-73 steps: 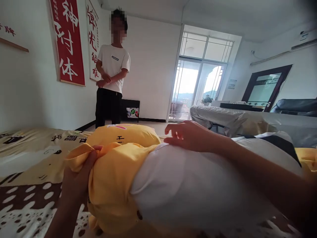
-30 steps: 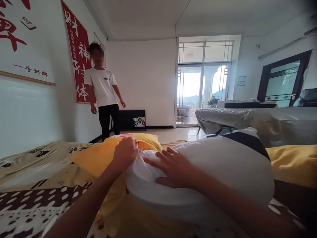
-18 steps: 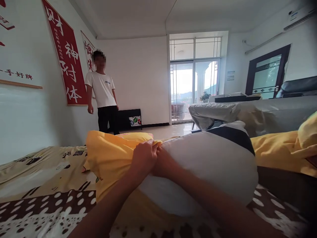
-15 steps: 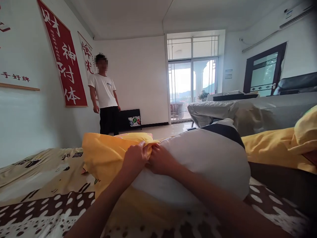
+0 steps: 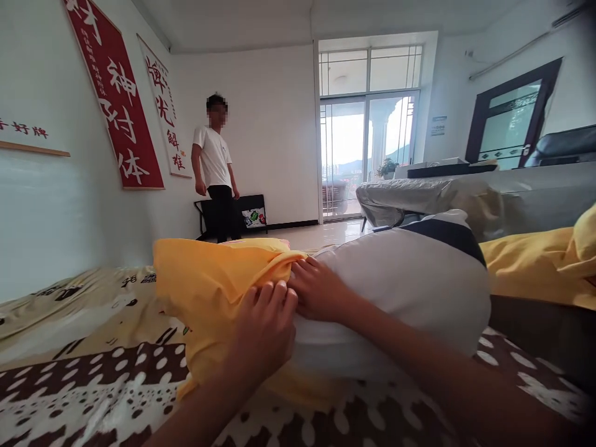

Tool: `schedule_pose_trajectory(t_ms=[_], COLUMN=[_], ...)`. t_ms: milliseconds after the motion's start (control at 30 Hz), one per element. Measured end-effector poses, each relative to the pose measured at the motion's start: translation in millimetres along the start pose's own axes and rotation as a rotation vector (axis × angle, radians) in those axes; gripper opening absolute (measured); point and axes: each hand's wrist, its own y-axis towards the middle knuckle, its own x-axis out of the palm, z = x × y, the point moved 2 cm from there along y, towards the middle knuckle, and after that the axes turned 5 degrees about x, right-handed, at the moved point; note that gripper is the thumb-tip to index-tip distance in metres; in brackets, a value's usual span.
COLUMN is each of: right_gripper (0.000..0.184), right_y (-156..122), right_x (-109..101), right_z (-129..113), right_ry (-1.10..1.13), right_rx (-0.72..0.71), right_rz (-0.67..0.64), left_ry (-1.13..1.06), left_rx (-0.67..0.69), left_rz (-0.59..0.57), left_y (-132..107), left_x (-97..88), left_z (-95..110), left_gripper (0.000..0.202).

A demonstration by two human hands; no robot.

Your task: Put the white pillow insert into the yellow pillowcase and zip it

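Note:
A yellow pillowcase (image 5: 205, 279) covers the left part of a white pillow (image 5: 395, 285), whose right part is bare with a dark band at its far end. My left hand (image 5: 267, 323) is closed on the pillowcase's near edge, its fingers curled into the cloth. Just beyond it, my right hand (image 5: 316, 288) grips the bunched opening of the pillowcase against the pillow. The fingertips of both hands are partly hidden in the folds. Under the pillow lies a brown and cream patterned bedsheet (image 5: 107, 385).
More yellow bedding (image 5: 535, 261) lies to the right. Beyond the bed, a person in a white shirt (image 5: 214, 158) stands near a black folding chair (image 5: 254, 214). A plastic-covered table (image 5: 410, 195) stands at the back right, before a sliding glass door (image 5: 344, 161).
My left hand has come down and nearer along the pillowcase edge, apart from my right hand. The view has tilted slightly down. The person at the back has stepped to the right.

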Motion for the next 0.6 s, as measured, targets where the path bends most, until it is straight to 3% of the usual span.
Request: schedule_pose_trajectory(t_ms=[67,233,367,500,600], right_gripper=[0.037,0.053,0.064,0.066,0.057], right_y=[-1.6,-13.9,-24.8,-34.2,-43.0], right_x=[-10.8,-46.3,-65.9,-59.2,-43.0], right_z=[-0.9,2.4,40.7,84.8,79.7], right_ry=[0.023,0.069,0.08,0.005,-0.096], right_rx=[-0.018,-0.056,-0.063,-0.008,-0.024], right_rz=[-0.02,-0.085,-0.153,-0.172,-0.06], left_ry=[0.002,0.076,0.156,-0.081,-0.082], left_rx=[-0.051,-0.13,-0.308,-0.398,-0.284], left_rz=[-0.027,0.071,-0.01,-0.061,-0.031], left_y=[-6.4,-11.1,7.1,24.8,32.4], left_x=[5.7,8.2,6.1,11.2,15.6], left_z=[-4.3,-18.7,-29.7,-33.1,-25.3], left_gripper=[0.031,0.034,0.015,0.008,0.012])
